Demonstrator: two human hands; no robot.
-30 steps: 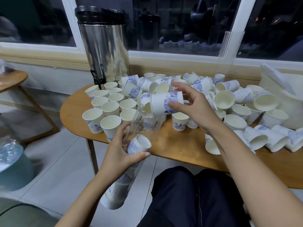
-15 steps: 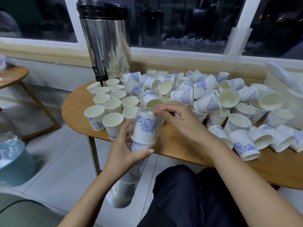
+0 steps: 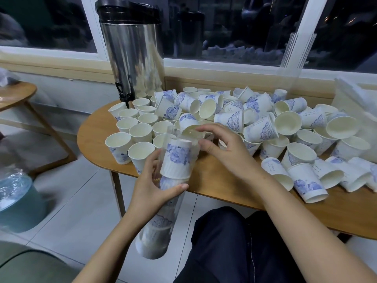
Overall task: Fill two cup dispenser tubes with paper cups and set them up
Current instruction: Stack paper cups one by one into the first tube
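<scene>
My left hand grips a clear dispenser tube that slants from my lap up to the table's near edge. Blue-patterned paper cups are stacked inside it, and the top cup sits upside down just below the tube's mouth. My right hand hovers at that mouth with relaxed fingers, the index finger near the rim, holding nothing. A heap of loose paper cups covers the wooden table. A second clear tube stands empty against the window at the back right.
Upright cups stand in rows at the table's left. A steel hot-water urn stands behind them. A white bag lies at the far right. On the floor to the left are a side table and a blue water jug.
My right hand brought a cup from the heap to the tube, slid it in upside down and let go. My left hand kept its grip on the tube.
</scene>
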